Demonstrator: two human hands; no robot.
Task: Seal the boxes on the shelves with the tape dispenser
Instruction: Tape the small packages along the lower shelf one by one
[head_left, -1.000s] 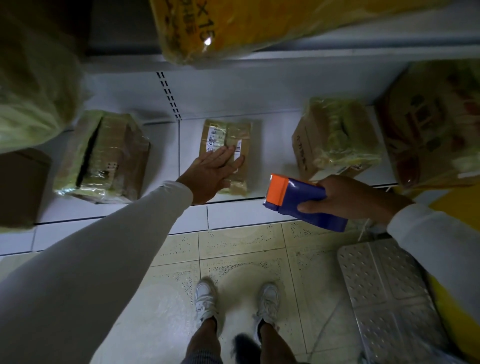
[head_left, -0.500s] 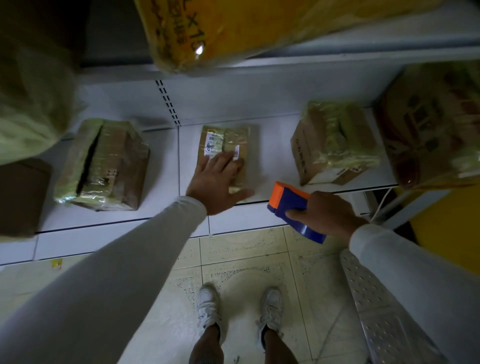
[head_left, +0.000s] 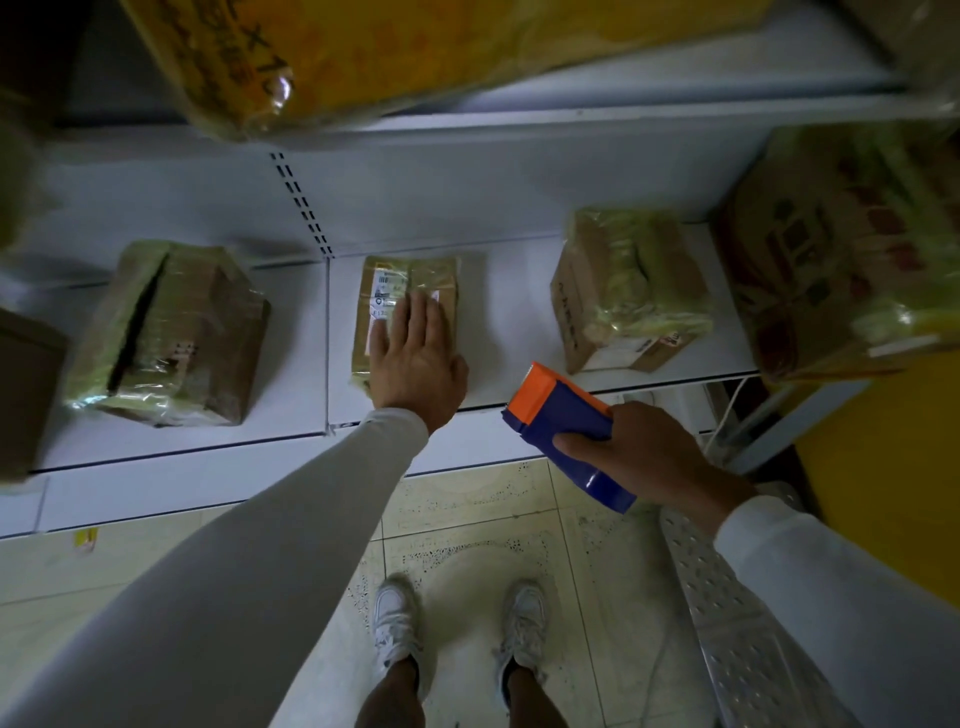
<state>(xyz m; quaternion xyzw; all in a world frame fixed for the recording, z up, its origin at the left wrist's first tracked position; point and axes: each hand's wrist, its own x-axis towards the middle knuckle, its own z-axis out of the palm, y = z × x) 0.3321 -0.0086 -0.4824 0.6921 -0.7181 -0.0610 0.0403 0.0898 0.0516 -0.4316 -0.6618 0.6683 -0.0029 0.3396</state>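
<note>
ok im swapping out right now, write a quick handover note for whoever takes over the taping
Left hand: flat, fingers straight, pressing on the small flat box mid-shelf.
Right hand: grips the blue and orange tape dispenser, held off the shelf edge, not touching any box.
Left box shows a dark open slit on top; right box is already wrapped in shiny tape.
Done: small box steadied.
Left: bring the dispenser onto it and tape it, then probably the left box.

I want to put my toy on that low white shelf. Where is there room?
Bare shelf lies between the small flat parcel under the left hand and the taped box on its right. Another bare strip lies between that parcel and the left box. The far right is crowded by a big wrapped box. The right hand holds the tape dispenser.
</note>
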